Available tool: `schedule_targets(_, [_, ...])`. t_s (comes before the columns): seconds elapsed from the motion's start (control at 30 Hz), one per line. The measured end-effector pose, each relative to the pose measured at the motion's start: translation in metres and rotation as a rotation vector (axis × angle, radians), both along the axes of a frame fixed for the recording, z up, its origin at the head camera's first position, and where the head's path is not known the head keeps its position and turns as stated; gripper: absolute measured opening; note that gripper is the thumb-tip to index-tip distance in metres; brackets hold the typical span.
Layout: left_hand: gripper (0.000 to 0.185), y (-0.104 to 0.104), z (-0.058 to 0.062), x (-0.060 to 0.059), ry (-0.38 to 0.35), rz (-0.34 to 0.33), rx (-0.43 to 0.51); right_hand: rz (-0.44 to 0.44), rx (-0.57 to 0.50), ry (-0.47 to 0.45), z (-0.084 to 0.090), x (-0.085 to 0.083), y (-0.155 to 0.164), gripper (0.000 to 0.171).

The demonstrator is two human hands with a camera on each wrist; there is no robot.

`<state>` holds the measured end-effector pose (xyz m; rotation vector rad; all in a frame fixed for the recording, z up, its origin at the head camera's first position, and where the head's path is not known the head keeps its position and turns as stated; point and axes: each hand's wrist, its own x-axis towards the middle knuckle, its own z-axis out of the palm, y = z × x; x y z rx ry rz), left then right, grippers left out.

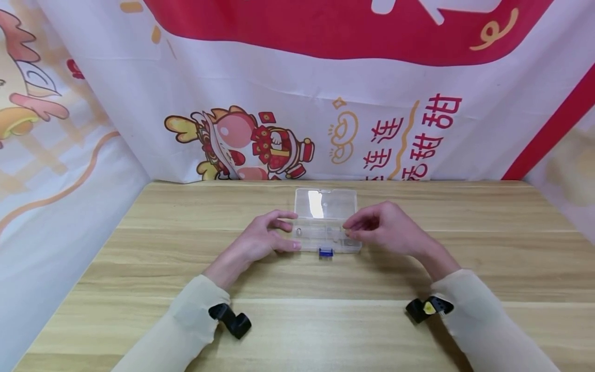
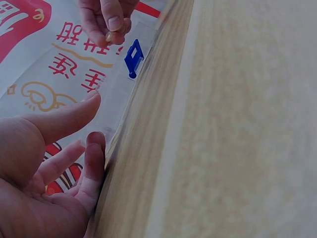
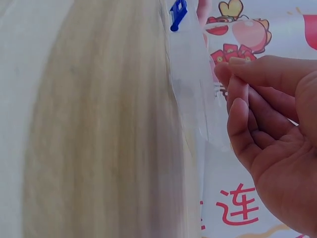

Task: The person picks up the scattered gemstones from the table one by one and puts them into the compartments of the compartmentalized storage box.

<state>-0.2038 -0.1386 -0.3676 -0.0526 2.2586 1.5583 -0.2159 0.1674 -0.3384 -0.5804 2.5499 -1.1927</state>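
A clear plastic compartment box (image 1: pixel 311 245) stands on the table with its lid (image 1: pixel 341 204) raised at the back and a blue latch (image 1: pixel 326 252) at its front. My left hand (image 1: pixel 260 238) grips the box's left end, thumb at the front corner and fingertips toward the back. My right hand (image 1: pixel 388 230) hovers over the right compartments, thumb and fingertips pinched together. In the left wrist view, a tiny gold-coloured piece (image 2: pixel 110 36) shows between them; its exact kind I cannot tell. A small shiny item (image 1: pixel 299 232) lies in the left compartment.
The box sits toward the back of the wood-grain table (image 1: pixel 297 330). A printed cloth backdrop (image 1: pixel 260 72) hangs behind the table, with more cloth at both sides. Black camera mounts (image 1: pixel 230 320) are on both sleeves.
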Motion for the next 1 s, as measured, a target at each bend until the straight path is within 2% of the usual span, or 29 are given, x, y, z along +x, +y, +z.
schedule_targets(0.37, [0.065, -0.001, 0.000, 0.000, -0.003, 0.005, 0.009, -0.031, 0.006, 0.058, 0.001, 0.007, -0.015, 0.017])
schedule_targets(1.0, [0.066, 0.000, 0.000, 0.000, -0.004, 0.006, 0.011, -0.127, 0.010, 0.028, 0.006, 0.013, -0.031, 0.017])
